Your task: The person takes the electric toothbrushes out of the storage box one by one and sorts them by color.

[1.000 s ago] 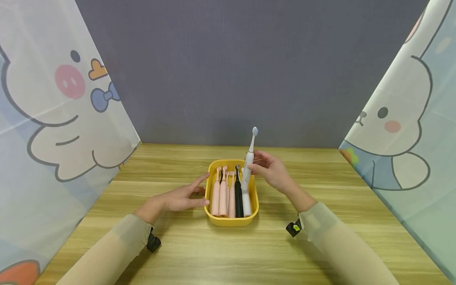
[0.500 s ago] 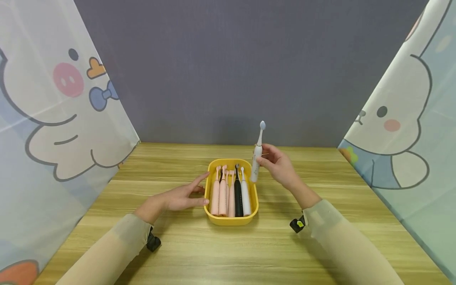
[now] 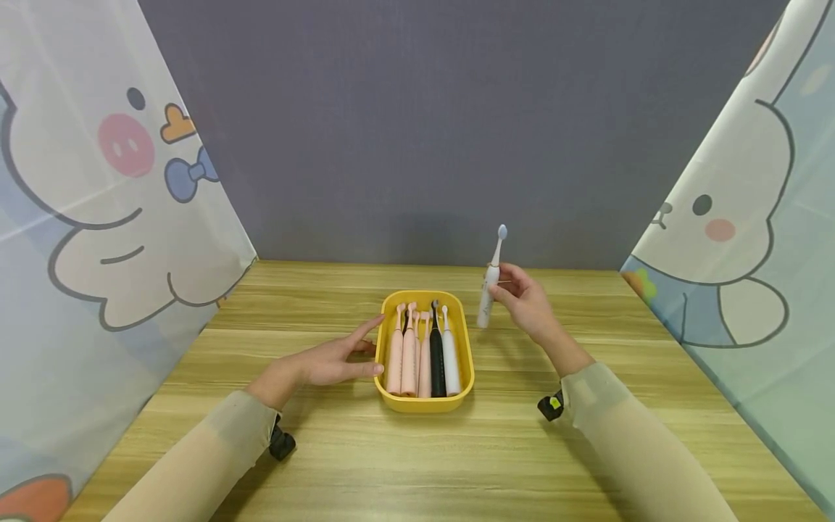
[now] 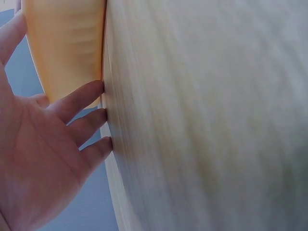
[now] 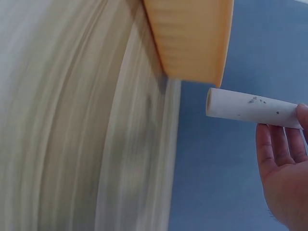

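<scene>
A white electric toothbrush with a pale blue head is pinched between the thumb and fingers of my right hand. It is held nearly upright, just right of the yellow bin; in the right wrist view its handle shows dark marks. My left hand touches the bin's left side with extended fingers, and some of its fingertips meet the tabletop in the left wrist view. Inside the bin lie several pink toothbrushes, a black toothbrush and another white toothbrush, side by side.
The bin stands on a wood-grain table. A dark grey panel rises behind it, and cartoon-printed sheets flank both sides. Part of another dark brush shows behind the pink ones.
My right hand has lifted the white toothbrush out over the bin's right rim and carried it rightward. The left hand stays at the bin's left side.
</scene>
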The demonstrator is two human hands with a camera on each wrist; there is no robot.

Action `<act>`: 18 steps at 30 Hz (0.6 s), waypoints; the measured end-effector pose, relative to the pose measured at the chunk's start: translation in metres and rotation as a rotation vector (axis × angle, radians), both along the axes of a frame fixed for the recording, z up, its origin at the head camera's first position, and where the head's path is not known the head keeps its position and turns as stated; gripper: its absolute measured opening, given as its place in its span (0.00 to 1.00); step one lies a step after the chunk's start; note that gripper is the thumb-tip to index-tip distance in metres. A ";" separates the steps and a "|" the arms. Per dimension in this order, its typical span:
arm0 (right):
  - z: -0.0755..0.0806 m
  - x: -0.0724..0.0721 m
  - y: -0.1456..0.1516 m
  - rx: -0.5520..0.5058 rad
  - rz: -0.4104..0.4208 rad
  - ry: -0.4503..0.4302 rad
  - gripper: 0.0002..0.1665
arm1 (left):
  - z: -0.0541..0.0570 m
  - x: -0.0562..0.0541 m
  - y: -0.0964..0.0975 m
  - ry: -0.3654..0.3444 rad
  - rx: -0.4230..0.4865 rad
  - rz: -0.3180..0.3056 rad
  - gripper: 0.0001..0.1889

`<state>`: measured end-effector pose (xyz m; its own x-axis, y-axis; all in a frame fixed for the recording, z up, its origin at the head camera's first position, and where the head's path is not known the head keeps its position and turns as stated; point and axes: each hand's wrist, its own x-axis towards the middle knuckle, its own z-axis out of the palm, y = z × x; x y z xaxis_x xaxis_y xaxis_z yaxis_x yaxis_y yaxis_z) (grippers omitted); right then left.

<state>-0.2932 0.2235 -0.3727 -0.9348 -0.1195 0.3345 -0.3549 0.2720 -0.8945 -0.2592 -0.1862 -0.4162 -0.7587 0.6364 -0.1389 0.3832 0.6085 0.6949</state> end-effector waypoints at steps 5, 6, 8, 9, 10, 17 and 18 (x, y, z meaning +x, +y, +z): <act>-0.006 -0.009 0.007 0.024 -0.027 -0.013 0.27 | 0.001 0.001 0.001 0.000 -0.004 0.005 0.54; -0.007 -0.011 0.008 0.026 -0.032 -0.011 0.26 | 0.001 0.001 0.001 -0.001 -0.006 0.007 0.55; -0.009 -0.015 0.010 0.033 -0.041 -0.010 0.26 | 0.000 0.001 0.001 -0.004 -0.007 0.010 0.55; -0.010 -0.017 0.010 0.039 -0.047 -0.012 0.26 | 0.000 0.001 0.001 -0.002 -0.005 0.009 0.55; -0.010 -0.019 0.011 0.048 -0.054 -0.016 0.26 | 0.000 0.001 0.001 -0.005 -0.006 0.013 0.55; -0.012 -0.034 0.012 0.074 -0.081 -0.054 0.28 | 0.000 0.001 0.001 -0.022 0.002 0.021 0.54; -0.012 -0.036 0.012 0.079 -0.082 -0.055 0.28 | 0.000 0.001 0.001 -0.021 0.002 0.018 0.54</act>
<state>-0.3296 0.2352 -0.3849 -0.9593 -0.0657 0.2748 -0.2792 0.3690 -0.8865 -0.2583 -0.1849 -0.4161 -0.7672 0.6228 -0.1533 0.3576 0.6138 0.7039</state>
